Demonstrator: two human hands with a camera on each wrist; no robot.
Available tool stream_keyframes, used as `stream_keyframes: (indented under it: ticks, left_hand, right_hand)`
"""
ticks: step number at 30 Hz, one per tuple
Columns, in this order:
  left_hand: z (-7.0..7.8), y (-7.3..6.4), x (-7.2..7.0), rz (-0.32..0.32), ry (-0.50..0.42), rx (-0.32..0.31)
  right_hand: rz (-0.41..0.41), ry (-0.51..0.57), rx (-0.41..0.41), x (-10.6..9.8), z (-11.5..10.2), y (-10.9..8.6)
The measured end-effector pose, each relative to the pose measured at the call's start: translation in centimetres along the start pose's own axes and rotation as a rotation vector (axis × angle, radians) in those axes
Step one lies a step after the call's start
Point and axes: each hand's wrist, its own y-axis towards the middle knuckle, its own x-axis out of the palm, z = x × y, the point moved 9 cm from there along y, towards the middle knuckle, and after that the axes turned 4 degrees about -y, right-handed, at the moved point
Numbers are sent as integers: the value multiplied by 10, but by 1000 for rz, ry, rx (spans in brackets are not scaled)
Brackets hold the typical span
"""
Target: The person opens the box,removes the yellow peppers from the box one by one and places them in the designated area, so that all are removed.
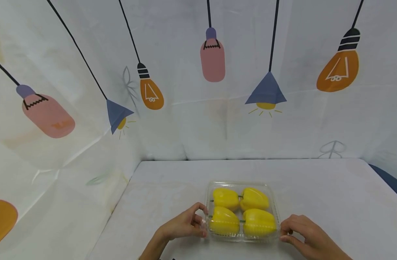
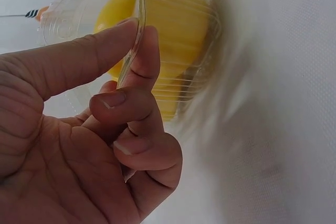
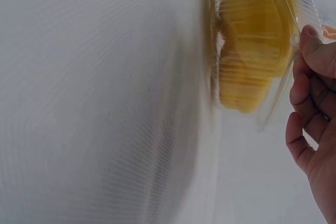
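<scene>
A clear plastic clamshell box (image 1: 240, 239) with several yellow bell peppers (image 1: 258, 222) in it lies on the white table in the head view. The peppers sit in two rows, some with green stems showing. At the box's left side my left hand (image 1: 186, 224) pinches the rim between thumb and curled index finger; the left wrist view shows the thin plastic edge (image 2: 137, 40) in that pinch. My right hand (image 1: 307, 234) holds the rim on the opposite side, thumb and index finger meeting at the edge in the right wrist view. Ribbed plastic walls (image 3: 252, 30) cover the peppers there.
The white tabletop (image 1: 172, 180) spreads around the box. Behind it and on the left hangs a white cloth (image 1: 191, 122) printed with lamps and bulbs. A dark blue patch (image 1: 388, 180) shows past the table's right edge.
</scene>
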Motion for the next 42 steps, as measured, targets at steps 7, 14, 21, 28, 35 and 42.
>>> stream_keyframes:
  ticks: [7,14,21,28,35,42]
  left_hand:
    - [1,0,0,-1,14,10]
    - [2,-2,1,-7,19,20]
    - [3,-2,3,-25,32,27]
    - [7,-4,6,-32,52,36]
    - [4,-5,5,-25,38,34]
    - [5,-6,1,2,80,61]
  right_hand:
    - [-41,-65,93,2,5,-2]
    - [-23,-61,137,2,5,-3]
    - [-24,48,105,0,4,-1]
    - [-31,108,86,-10,1,4]
    - [-52,9,146,-13,-5,8]
    - [-26,-65,125,-29,-12,20]
